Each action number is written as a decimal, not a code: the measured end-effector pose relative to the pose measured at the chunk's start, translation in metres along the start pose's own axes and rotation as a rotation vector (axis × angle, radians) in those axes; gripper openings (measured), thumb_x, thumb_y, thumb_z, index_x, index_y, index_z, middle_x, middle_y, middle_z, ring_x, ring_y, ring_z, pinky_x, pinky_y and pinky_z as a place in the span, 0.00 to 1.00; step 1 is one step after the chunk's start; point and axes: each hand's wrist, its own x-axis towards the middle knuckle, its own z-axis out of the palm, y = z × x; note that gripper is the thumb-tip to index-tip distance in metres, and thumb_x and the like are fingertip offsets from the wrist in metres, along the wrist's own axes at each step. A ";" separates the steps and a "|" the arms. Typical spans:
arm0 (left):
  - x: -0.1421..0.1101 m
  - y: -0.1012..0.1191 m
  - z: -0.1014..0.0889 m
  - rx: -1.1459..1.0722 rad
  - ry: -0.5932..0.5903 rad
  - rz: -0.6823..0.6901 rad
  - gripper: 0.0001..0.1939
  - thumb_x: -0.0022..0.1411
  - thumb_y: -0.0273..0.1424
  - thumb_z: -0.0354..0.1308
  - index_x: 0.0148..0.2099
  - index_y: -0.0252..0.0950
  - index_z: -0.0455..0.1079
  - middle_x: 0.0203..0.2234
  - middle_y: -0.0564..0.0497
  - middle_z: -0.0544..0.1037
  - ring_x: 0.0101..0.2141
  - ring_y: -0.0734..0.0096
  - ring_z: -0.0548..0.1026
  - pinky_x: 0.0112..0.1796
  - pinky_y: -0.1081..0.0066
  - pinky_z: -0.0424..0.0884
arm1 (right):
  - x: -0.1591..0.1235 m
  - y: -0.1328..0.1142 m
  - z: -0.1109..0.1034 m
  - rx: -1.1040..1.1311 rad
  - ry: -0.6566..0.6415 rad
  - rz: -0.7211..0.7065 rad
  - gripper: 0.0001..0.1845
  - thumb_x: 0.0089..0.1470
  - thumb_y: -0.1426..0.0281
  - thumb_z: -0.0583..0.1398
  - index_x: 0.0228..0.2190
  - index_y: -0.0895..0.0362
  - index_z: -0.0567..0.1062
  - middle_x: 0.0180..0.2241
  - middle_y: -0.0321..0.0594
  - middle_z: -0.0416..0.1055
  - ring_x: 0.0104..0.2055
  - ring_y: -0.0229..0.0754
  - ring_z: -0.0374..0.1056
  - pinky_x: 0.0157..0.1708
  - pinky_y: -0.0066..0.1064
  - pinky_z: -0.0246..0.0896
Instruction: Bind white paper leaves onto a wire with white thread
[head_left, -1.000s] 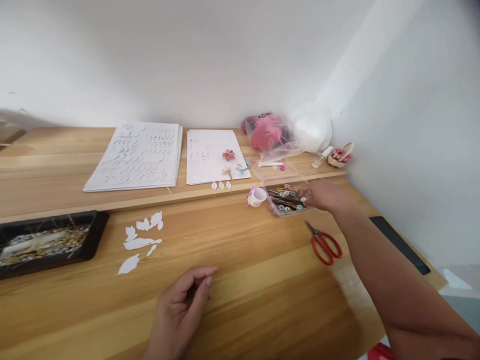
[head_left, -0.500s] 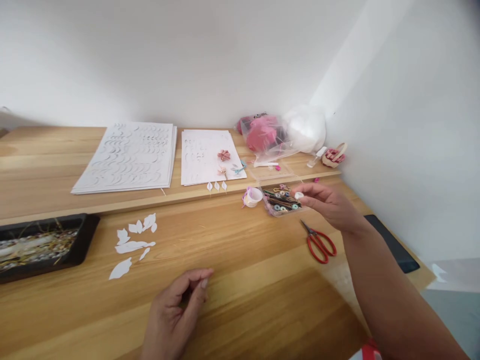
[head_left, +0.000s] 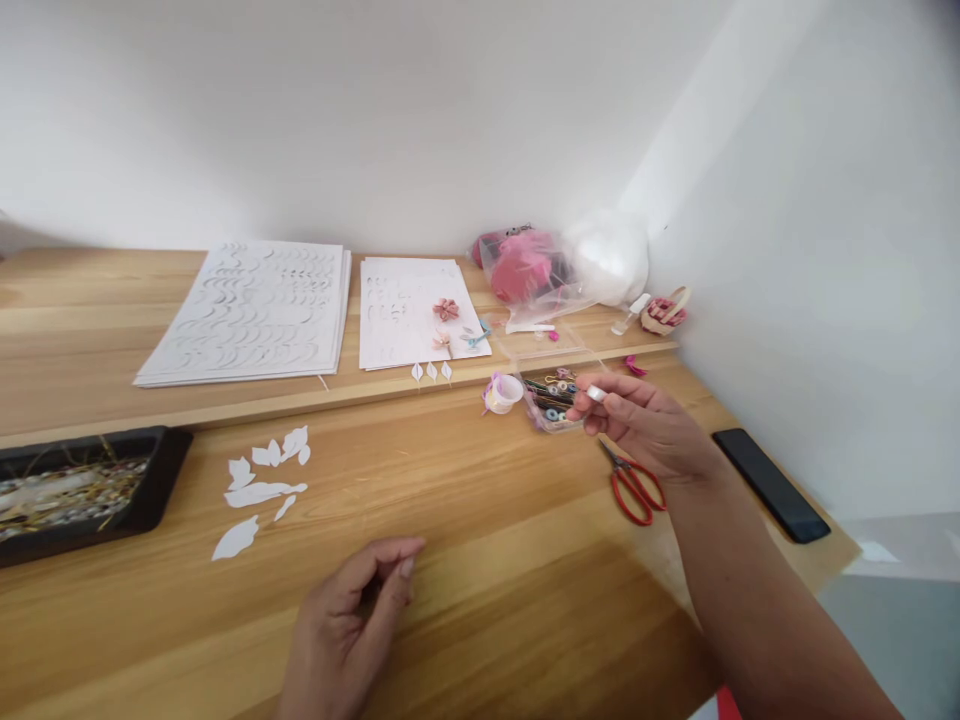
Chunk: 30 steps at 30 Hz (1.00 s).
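My right hand point(head_left: 645, 420) hovers over the clear plastic box of small coloured items point(head_left: 551, 398), fingers pinched on a small white object point(head_left: 596, 393). Red-handled scissors point(head_left: 634, 485) lie on the wooden table point(head_left: 487, 560) just below that hand. My left hand point(head_left: 349, 625) rests on the table near the front edge, fingers curled loosely together, with nothing visible in them. White paper petal cut-outs point(head_left: 262, 480) lie to its upper left.
On the raised shelf are two stacks of white cut sheets point(head_left: 247, 315), a second stack point(head_left: 409, 310) with a pink paper flower point(head_left: 446, 309), a bag of pink material point(head_left: 529, 268) and a small basket point(head_left: 664, 312). A black tray point(head_left: 79, 490) sits left, a phone point(head_left: 769, 483) right, a small white cup point(head_left: 502, 393) by the box.
My right hand has drawn back from the clear box toward me with a small white object pinched in its fingers. The left hand has stayed put.
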 end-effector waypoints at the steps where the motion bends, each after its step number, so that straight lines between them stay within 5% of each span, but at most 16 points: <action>1: 0.000 0.000 0.000 0.001 0.000 0.000 0.15 0.66 0.43 0.60 0.42 0.40 0.83 0.25 0.53 0.82 0.25 0.72 0.80 0.29 0.79 0.77 | -0.001 0.001 0.000 -0.009 -0.002 -0.002 0.16 0.51 0.59 0.75 0.42 0.49 0.85 0.36 0.39 0.82 0.39 0.40 0.76 0.35 0.31 0.69; 9: -0.002 -0.009 0.000 0.006 -0.067 -0.045 0.17 0.67 0.44 0.60 0.45 0.39 0.82 0.26 0.52 0.81 0.28 0.69 0.80 0.31 0.76 0.77 | -0.005 0.000 0.000 -0.105 -0.004 -0.026 0.16 0.51 0.58 0.74 0.40 0.50 0.83 0.36 0.39 0.80 0.38 0.41 0.74 0.35 0.32 0.68; 21: -0.005 -0.007 0.002 -0.021 -0.023 -0.078 0.18 0.66 0.46 0.61 0.44 0.39 0.82 0.26 0.52 0.80 0.28 0.68 0.79 0.32 0.75 0.77 | -0.027 0.038 0.050 -0.535 -0.205 0.023 0.12 0.57 0.62 0.68 0.40 0.57 0.81 0.33 0.38 0.75 0.32 0.36 0.66 0.32 0.29 0.61; 30: -0.004 -0.011 -0.001 0.001 -0.060 -0.083 0.18 0.66 0.47 0.61 0.46 0.39 0.82 0.25 0.52 0.80 0.28 0.69 0.80 0.31 0.77 0.77 | -0.028 0.052 0.061 -0.790 -0.203 -0.143 0.06 0.58 0.69 0.67 0.39 0.55 0.81 0.35 0.37 0.79 0.35 0.38 0.71 0.37 0.30 0.63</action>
